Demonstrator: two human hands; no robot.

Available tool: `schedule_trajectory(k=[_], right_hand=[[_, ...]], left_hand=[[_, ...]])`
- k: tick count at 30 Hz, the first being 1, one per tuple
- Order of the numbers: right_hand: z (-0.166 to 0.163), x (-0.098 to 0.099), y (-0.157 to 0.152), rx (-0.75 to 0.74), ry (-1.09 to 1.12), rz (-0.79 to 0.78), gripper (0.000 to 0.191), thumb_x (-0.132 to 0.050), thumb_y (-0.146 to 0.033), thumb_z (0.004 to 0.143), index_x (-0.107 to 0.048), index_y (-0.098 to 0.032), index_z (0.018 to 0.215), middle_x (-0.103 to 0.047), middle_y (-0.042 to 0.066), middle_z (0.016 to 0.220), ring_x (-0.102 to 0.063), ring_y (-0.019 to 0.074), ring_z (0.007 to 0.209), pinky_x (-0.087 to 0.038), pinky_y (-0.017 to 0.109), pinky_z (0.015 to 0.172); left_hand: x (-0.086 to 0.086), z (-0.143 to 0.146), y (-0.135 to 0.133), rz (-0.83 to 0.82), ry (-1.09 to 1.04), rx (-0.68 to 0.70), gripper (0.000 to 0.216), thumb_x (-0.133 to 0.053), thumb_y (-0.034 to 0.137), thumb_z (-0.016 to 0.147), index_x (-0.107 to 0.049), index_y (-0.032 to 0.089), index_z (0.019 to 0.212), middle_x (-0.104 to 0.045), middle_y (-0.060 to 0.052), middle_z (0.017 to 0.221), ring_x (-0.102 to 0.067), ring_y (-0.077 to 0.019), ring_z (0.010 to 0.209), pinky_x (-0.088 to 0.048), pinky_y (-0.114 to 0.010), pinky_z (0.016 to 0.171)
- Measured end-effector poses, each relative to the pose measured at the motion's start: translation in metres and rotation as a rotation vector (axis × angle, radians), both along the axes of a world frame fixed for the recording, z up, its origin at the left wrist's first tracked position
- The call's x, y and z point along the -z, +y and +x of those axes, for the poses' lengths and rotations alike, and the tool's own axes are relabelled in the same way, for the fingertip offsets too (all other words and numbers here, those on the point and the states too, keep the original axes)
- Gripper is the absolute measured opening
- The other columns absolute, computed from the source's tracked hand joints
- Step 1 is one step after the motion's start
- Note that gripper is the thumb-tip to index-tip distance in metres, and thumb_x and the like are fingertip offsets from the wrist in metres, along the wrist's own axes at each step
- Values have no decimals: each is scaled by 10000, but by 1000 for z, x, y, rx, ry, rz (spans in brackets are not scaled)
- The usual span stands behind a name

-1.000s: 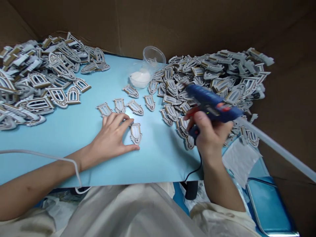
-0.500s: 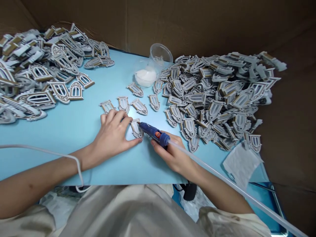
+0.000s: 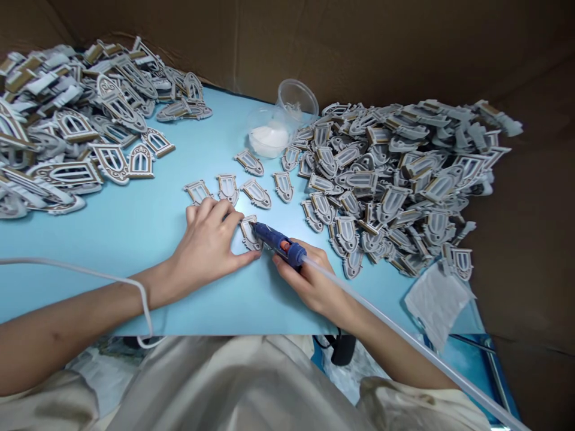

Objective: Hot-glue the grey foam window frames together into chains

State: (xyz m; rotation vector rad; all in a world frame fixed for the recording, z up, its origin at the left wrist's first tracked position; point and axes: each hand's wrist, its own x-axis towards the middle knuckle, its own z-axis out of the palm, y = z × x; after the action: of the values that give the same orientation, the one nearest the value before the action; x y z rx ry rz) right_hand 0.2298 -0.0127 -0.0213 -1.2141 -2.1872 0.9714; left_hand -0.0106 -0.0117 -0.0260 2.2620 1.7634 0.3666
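My right hand (image 3: 309,278) grips a blue hot glue gun (image 3: 276,244), and a long translucent rod runs from its back towards the lower right. The gun's nozzle touches the top of a small arched grey-and-tan window piece (image 3: 248,233). My left hand (image 3: 204,236) lies on the light blue board (image 3: 135,251), its fingers and thumb pinching that piece from the left. Part of the piece is hidden by the gun and fingertips.
Large heaps of similar window pieces lie at left (image 3: 67,131) and right (image 3: 395,185), with a few loose ones (image 3: 256,193) above my left hand. A clear tub of white material (image 3: 268,134), a clear cup (image 3: 296,102) and a white sheet (image 3: 438,302) stand nearby. Cardboard walls (image 3: 359,48) surround the board.
My right hand has brought the glue gun down from over the right heap to the window piece. The nozzle now meets the piece, and my left hand stays on it.
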Motion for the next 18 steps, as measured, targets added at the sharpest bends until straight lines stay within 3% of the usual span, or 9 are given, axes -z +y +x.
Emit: schedule_trajectory(k=[18], right_hand=[[-3,1,-4,31,-56,-6,301,-560,-307,1032,-392,-258,787,-479,-19,681,-417,160,610,-317,315,615]], left_hand=[[4,-1,2,-26,-69,-1,556,-904,569,813,-732,168,1157,-688,-165,1224,-570,-439,1223,-440,-590,997]])
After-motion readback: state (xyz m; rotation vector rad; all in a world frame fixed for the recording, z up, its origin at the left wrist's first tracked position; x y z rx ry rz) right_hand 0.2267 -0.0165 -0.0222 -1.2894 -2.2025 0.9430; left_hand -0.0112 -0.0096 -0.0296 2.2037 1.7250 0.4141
